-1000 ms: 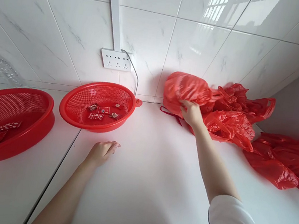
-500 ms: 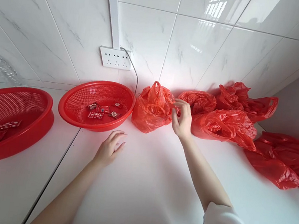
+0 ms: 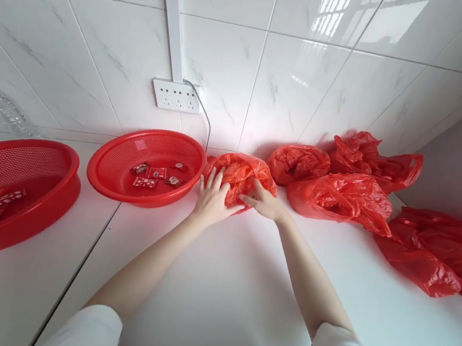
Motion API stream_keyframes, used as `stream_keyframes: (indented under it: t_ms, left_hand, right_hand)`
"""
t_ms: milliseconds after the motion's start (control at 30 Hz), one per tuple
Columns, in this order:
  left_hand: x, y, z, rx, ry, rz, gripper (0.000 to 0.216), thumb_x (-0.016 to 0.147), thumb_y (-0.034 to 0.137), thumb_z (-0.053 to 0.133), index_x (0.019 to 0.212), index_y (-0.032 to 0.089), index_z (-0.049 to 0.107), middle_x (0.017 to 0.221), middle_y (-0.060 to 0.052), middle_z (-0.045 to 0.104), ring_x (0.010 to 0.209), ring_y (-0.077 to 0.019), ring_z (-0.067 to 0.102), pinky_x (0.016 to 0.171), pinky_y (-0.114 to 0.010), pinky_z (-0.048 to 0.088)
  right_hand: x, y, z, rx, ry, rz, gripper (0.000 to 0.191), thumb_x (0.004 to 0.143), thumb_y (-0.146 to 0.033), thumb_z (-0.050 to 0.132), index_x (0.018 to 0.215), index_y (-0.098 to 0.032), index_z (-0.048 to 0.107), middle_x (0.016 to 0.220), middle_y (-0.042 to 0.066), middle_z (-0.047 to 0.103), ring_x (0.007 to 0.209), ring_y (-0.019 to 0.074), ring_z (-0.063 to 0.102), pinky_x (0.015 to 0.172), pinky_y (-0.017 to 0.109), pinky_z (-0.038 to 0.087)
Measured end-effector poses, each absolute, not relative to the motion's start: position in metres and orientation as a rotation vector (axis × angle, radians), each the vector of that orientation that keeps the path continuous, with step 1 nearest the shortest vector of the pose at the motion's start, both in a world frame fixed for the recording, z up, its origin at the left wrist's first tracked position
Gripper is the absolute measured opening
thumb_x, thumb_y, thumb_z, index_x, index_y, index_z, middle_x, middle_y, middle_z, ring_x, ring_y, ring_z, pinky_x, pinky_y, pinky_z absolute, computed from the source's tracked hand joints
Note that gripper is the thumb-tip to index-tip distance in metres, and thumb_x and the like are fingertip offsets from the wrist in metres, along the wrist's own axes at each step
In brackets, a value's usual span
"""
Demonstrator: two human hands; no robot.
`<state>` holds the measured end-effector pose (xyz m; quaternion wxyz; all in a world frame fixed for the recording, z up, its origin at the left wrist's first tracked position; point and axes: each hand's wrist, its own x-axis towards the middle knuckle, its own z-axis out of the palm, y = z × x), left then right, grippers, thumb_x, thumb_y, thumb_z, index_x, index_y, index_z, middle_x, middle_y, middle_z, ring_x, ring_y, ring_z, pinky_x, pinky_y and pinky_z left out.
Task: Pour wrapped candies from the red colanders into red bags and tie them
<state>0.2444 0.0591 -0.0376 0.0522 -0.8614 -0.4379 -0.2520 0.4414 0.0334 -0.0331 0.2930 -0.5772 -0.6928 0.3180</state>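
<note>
1. A clear bottle (image 3: 4, 109) is near the wall, behind a red basket (image 3: 66, 174) cut off by the picture's edge, with a few small packets (image 3: 7, 198) inside
2. A second red basket (image 3: 99, 173) sits on the white table (image 3: 213, 292), several small packets (image 3: 157, 172) on its bottom, below a wall socket (image 3: 176, 96)
3. The left hand (image 3: 212, 198) lays spread fingers on the near left side of a crumpled red bag (image 3: 244, 166); its grip is open
4. That bag is on the table, just beside the second basket
5. The right hand (image 3: 267, 203) reaches the bag's right side, fingers parted; whether its grip pinches plastic, I cannot tell
6. More red bags (image 3: 336, 195) lie farther right
</note>
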Motion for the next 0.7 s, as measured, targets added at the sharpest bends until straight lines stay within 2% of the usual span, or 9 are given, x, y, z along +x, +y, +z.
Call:
stream_keyframes:
  t_ms: [67, 167, 233, 267, 367, 467, 533, 600, 700]
  left_hand:
    - [0.248, 0.071, -0.043, -2.632, -1.31, -0.727, 0.061, 0.073, 0.07, 0.059, 0.1, 0.016, 0.062, 0.155, -0.017, 0.027, 0.143, -0.0396, 0.017, 0.112, -0.063, 0.016]
    - [0.255, 0.082, -0.044, -2.648, -1.292, -0.704, 0.051, 0.076, 0.061, 0.061, 0.099, 0.016, 0.063, 0.155, -0.016, 0.027, 0.144, -0.0382, 0.016, 0.114, -0.061, 0.015]
    - [0.26, 0.086, -0.041, -2.643, -1.308, -0.733, 0.047, 0.082, 0.051, 0.059, 0.112, 0.015, 0.061, 0.155, -0.016, 0.025, 0.144, -0.0365, 0.017, 0.114, -0.059, 0.017]
    - [0.263, 0.087, -0.038, -2.646, -1.309, -0.749, 0.051, 0.083, 0.048, 0.058, 0.123, 0.015, 0.056, 0.156, -0.016, 0.023, 0.144, -0.036, 0.018, 0.113, -0.058, 0.018]
    - [0.269, 0.095, -0.031, -2.704, -1.223, -0.724, 0.085, 0.076, 0.056, 0.065, 0.148, 0.026, 0.031, 0.157, -0.016, 0.017, 0.143, -0.0378, 0.018, 0.112, -0.061, 0.017]
    - [0.275, 0.109, -0.026, -2.75, -1.145, -0.607, 0.109, 0.061, 0.064, 0.074, 0.151, 0.03, 0.023, 0.154, -0.017, 0.021, 0.142, -0.0397, 0.019, 0.112, -0.063, 0.009]
    - [0.281, 0.119, -0.026, -2.742, -1.186, -0.538, 0.109, 0.06, 0.056, 0.078, 0.15, 0.026, 0.025, 0.147, -0.019, 0.031, 0.138, -0.0374, 0.026, 0.113, -0.059, 0.01]
    - [0.29, 0.127, -0.027, -2.724, -1.249, -0.499, 0.098, 0.065, 0.043, 0.078, 0.148, 0.026, 0.03, 0.137, -0.017, 0.042, 0.131, -0.034, 0.036, 0.113, -0.054, 0.018]
    - [0.304, 0.139, -0.032, -2.698, -1.342, -0.507, 0.084, 0.07, 0.028, 0.073, 0.145, 0.029, 0.036, 0.126, -0.015, 0.048, 0.121, -0.0327, 0.044, 0.104, -0.051, 0.031]
  right_hand:
    - [0.444, 0.039, -0.039, -1.597, -1.687, 0.779, 0.07, 0.078, -0.048, 0.062, 0.137, -0.017, 0.039, 0.073, 0.0, 0.059, 0.069, 0.0203, 0.057, 0.074, 0.04, 0.049]
    - [0.445, 0.049, -0.048, -1.584, -1.482, 0.652, 0.047, 0.068, -0.039, 0.069, 0.11, -0.019, 0.06, 0.093, 0.006, 0.061, 0.09, 0.0249, 0.058, 0.09, 0.045, 0.043]
    - [0.445, 0.054, -0.05, -1.501, -1.44, 0.662, 0.03, 0.069, -0.035, 0.065, 0.095, -0.02, 0.064, 0.105, 0.008, 0.061, 0.103, 0.0259, 0.055, 0.097, 0.044, 0.039]
    - [0.447, 0.055, -0.049, -1.45, -1.44, 0.699, 0.026, 0.071, -0.035, 0.061, 0.092, -0.02, 0.064, 0.105, 0.007, 0.061, 0.104, 0.0252, 0.055, 0.097, 0.042, 0.04]
    - [0.454, 0.055, -0.045, -1.271, -1.405, 0.849, 0.026, 0.075, -0.033, 0.049, 0.092, -0.019, 0.063, 0.094, 0.004, 0.065, 0.091, 0.0213, 0.061, 0.087, 0.038, 0.049]
    - [0.465, 0.051, -0.036, -1.152, -1.321, 0.924, 0.027, 0.074, -0.031, 0.043, 0.094, -0.02, 0.059, 0.092, 0.003, 0.066, 0.083, 0.0188, 0.063, 0.077, 0.034, 0.051]
    - [0.472, 0.045, -0.026, -1.116, -1.298, 0.962, 0.023, 0.074, -0.031, 0.048, 0.09, -0.019, 0.059, 0.088, 0.003, 0.066, 0.081, 0.0186, 0.063, 0.074, 0.033, 0.051]
    - [0.477, 0.036, -0.013, -1.159, -1.297, 0.934, 0.018, 0.074, -0.03, 0.055, 0.085, -0.018, 0.061, 0.08, 0.002, 0.065, 0.076, 0.0178, 0.062, 0.072, 0.031, 0.05]
    - [0.485, 0.018, 0.011, -1.235, -1.136, 0.585, 0.012, 0.075, -0.028, 0.059, 0.079, -0.017, 0.063, 0.071, -0.002, 0.06, 0.069, 0.0139, 0.057, 0.066, 0.026, 0.047]
